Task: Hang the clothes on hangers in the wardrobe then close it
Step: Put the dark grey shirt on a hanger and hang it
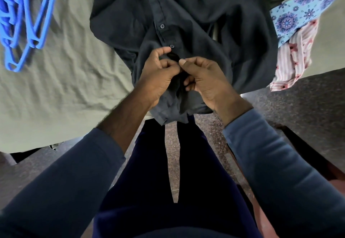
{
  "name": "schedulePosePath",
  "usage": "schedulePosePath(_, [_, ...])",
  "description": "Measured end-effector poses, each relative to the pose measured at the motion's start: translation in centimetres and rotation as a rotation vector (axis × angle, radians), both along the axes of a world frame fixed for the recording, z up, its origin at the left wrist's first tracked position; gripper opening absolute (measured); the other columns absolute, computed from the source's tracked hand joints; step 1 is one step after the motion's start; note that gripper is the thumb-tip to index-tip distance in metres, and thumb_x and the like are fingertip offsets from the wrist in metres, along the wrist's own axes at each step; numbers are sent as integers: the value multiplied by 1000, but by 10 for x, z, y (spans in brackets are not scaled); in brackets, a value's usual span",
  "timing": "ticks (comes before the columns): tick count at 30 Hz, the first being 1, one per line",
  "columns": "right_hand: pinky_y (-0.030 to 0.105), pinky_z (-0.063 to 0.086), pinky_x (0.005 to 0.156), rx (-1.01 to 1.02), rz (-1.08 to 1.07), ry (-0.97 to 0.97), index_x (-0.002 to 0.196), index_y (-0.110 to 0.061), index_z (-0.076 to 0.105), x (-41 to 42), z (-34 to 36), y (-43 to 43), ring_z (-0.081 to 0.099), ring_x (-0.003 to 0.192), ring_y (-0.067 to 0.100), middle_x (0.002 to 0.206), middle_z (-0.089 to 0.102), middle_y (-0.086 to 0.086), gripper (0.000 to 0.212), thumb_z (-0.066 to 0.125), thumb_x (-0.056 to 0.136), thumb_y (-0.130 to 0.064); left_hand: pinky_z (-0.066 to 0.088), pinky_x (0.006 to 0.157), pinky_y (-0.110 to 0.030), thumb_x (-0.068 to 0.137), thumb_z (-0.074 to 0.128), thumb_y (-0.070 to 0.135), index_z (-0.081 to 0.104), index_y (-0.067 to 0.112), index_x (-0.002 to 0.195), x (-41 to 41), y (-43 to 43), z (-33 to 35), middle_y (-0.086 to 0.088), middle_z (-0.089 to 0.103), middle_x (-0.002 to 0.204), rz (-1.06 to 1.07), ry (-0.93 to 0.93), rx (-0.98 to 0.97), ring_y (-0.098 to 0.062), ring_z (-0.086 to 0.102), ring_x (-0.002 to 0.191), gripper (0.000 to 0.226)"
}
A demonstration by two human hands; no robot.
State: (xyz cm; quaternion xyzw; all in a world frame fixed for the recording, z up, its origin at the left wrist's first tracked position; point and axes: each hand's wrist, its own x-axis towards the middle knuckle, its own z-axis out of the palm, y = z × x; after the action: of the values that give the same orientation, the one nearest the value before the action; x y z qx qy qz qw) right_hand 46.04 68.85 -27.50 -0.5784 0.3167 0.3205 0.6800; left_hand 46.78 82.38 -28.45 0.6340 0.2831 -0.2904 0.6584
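Left hand [158, 75] and right hand [203, 78] meet at the lower placket of a dark button-up shirt [186, 13], fingers of both pinched closed on the fabric beside a button [172, 46]. The shirt lies spread on a bed's grey-green sheet [65, 60], hem hanging over the near edge. Blue plastic hangers [22, 23] lie far left. Patterned garments [291, 38] are heaped far right.

a grey-green sheeted bed [61, 66] carries blue hangers [22, 19], a dark shirt [196, 19] — and patterned clothes [296, 38].
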Motion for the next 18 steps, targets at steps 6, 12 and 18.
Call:
schedulePosePath(6, [24,44,48,-167,45,-53,79,-12,63,-7,-11,0,50,51,12,66,57,5,24,57,101,-20,53,72,-23,88,72,15,45,19,122,-4,-6,-2,-7,63,80,-46,-28,162,-13,62,74,44])
schedulePosePath(12, [47,55,85,-373,46,-111,88,-12,66,-9,-34,-14,61,83,20,87,68,8,28,46,97,-31,52,66,-32,91,64,15,55,16,116,-20,28,-38,-2,65,86,-122,-61,445,-15,63,69,27])
schedulePosePath(18, [28,38,109,-866,366,-279,136,-11,54,-10,-46,-56,52,125,25,135,54,10,52,51,85,-1,48,95,-49,72,77,15,45,5,133,-45,64,-70,-18,45,129,-438,-76,771,-39,57,110,69])
